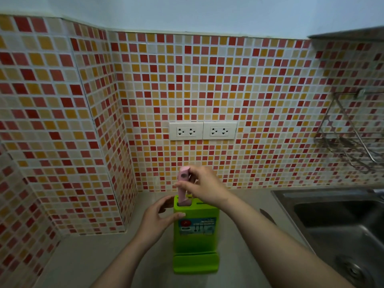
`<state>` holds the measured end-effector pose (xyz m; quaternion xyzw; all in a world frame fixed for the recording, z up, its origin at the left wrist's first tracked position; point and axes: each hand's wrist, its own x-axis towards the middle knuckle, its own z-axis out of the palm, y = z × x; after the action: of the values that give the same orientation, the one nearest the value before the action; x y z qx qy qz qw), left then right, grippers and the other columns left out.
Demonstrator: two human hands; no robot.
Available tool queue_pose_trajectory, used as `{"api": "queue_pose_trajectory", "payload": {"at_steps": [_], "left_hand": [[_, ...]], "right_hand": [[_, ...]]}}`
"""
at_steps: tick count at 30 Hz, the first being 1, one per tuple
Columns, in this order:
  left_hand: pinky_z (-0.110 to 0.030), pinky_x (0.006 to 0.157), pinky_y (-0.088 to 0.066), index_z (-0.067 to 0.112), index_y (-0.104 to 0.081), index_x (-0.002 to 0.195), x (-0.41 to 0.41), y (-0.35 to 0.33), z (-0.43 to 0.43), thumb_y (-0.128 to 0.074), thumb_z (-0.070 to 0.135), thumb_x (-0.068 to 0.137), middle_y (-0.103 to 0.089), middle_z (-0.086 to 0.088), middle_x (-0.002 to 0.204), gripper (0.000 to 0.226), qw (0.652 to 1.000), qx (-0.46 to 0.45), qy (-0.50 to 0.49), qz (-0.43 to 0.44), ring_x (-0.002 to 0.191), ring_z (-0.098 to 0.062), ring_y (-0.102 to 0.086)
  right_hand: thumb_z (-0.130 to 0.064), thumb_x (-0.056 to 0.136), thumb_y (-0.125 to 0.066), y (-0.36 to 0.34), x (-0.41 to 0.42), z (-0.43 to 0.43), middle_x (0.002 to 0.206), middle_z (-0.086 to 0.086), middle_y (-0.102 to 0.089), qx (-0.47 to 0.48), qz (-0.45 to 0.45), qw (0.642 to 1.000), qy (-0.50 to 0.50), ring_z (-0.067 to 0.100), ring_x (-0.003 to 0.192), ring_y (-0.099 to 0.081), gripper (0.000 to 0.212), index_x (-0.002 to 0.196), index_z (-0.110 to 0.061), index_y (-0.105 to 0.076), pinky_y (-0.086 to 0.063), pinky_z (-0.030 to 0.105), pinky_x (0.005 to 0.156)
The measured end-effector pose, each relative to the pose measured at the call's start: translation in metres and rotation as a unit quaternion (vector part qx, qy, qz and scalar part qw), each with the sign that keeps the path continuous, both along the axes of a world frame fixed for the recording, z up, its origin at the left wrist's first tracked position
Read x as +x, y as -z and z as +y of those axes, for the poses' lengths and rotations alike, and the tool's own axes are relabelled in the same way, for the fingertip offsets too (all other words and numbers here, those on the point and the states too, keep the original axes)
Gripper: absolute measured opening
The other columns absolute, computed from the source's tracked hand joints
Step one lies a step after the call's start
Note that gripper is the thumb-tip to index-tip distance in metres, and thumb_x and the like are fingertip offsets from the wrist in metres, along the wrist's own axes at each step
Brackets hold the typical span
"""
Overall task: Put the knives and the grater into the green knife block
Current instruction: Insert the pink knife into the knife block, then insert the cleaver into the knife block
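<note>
Green knife block (195,235) steadied by left hand (154,218); right hand (204,187) grip pinches pink-handled knife (184,185) in slot.

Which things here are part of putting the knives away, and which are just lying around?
Job: green knife block; pink-handled tool going into a slot; right hand holding it; left hand steadying the block.

Lying about: wall sockets; wire rack; sink.

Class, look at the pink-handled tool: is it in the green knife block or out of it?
Partly in. The pink-handled tool has its lower end inside a top slot of the green knife block; most of its handle shows above.
</note>
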<state>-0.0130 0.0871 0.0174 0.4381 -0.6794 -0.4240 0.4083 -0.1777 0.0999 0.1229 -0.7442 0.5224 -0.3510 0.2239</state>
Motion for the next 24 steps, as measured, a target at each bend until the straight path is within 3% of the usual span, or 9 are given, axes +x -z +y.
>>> {"api": "queue_pose_trajectory", "payload": {"at_steps": [5, 10, 14, 17, 19, 21, 24], "left_hand": [[0.001, 0.076, -0.043, 0.048, -0.060, 0.101, 0.001, 0.002, -0.001, -0.079, 0.034, 0.063, -0.065, 0.039, 0.100, 0.045, 1.000, -0.008, -0.003, -0.007, 0.099, 0.013, -0.058], [-0.002, 0.076, -0.045, 0.046, -0.062, 0.102, 0.002, 0.004, -0.004, -0.079, 0.033, 0.065, -0.069, 0.027, 0.103, 0.043, 1.000, -0.006, 0.000, -0.015, 0.101, 0.010, -0.058], [-0.001, 0.073, -0.045, 0.036, -0.061, 0.111, 0.003, 0.003, -0.005, -0.076, 0.043, 0.061, -0.065, 0.020, 0.109, 0.053, 1.000, -0.003, 0.000, -0.020, 0.099, 0.015, -0.055], [-0.007, 0.077, -0.043, 0.029, -0.060, 0.118, 0.001, 0.004, -0.004, -0.076, 0.040, 0.062, -0.064, 0.017, 0.112, 0.059, 1.000, 0.005, 0.000, -0.020, 0.099, 0.014, -0.056], [-0.011, 0.081, -0.042, 0.025, -0.060, 0.120, 0.003, 0.005, -0.006, -0.078, 0.031, 0.067, -0.065, 0.013, 0.114, 0.056, 1.000, -0.002, 0.005, -0.021, 0.102, 0.009, -0.056], [-0.011, 0.081, -0.044, 0.025, -0.061, 0.119, -0.002, 0.009, -0.005, -0.078, 0.027, 0.068, -0.066, 0.010, 0.114, 0.054, 1.000, 0.001, 0.009, -0.021, 0.102, 0.008, -0.057], [-0.009, 0.079, -0.044, 0.044, -0.061, 0.106, 0.002, 0.003, -0.005, -0.076, 0.036, 0.062, -0.064, 0.022, 0.108, 0.047, 1.000, -0.009, -0.002, -0.017, 0.096, 0.016, -0.058]], "right_hand": [[-0.026, 0.082, -0.069, 0.023, 0.000, -0.001, 0.081, -0.010, -0.061, 0.009, 0.021, 1.000, -0.004, 0.000, 0.071, -0.056, 0.011, 0.089, -0.024, -0.061, -0.044, 0.012, 0.063], [-0.025, 0.081, -0.069, 0.035, -0.007, 0.004, 0.082, -0.021, -0.058, 0.019, -0.026, 0.999, 0.014, -0.011, 0.070, -0.057, 0.019, 0.097, -0.028, -0.060, -0.046, 0.009, 0.058], [-0.036, 0.079, -0.069, 0.046, -0.033, 0.018, 0.091, -0.012, -0.065, 0.018, -0.153, 0.986, 0.068, 0.001, 0.077, -0.061, 0.027, 0.104, -0.030, -0.061, -0.054, 0.016, 0.065], [-0.031, 0.083, -0.067, 0.077, -0.072, 0.040, 0.084, -0.002, -0.067, 0.040, -0.216, 0.956, 0.194, 0.014, 0.076, -0.063, 0.017, 0.097, -0.022, -0.065, -0.052, 0.021, 0.061], [-0.021, 0.083, -0.068, 0.108, -0.101, 0.057, 0.081, 0.005, -0.068, 0.057, -0.117, 0.945, 0.299, 0.022, 0.077, -0.063, 0.014, 0.094, -0.012, -0.066, -0.049, 0.026, 0.066], [-0.017, 0.085, -0.063, 0.147, -0.129, 0.086, 0.092, 0.013, -0.068, 0.126, 0.026, 0.920, 0.371, 0.027, 0.084, -0.063, 0.013, 0.093, -0.007, -0.063, -0.043, 0.028, 0.068], [-0.030, 0.089, -0.053, 0.187, -0.148, 0.125, 0.104, 0.012, -0.063, 0.213, 0.177, 0.870, 0.409, 0.028, 0.093, -0.060, 0.019, 0.093, -0.011, -0.055, -0.044, 0.031, 0.071]]}}
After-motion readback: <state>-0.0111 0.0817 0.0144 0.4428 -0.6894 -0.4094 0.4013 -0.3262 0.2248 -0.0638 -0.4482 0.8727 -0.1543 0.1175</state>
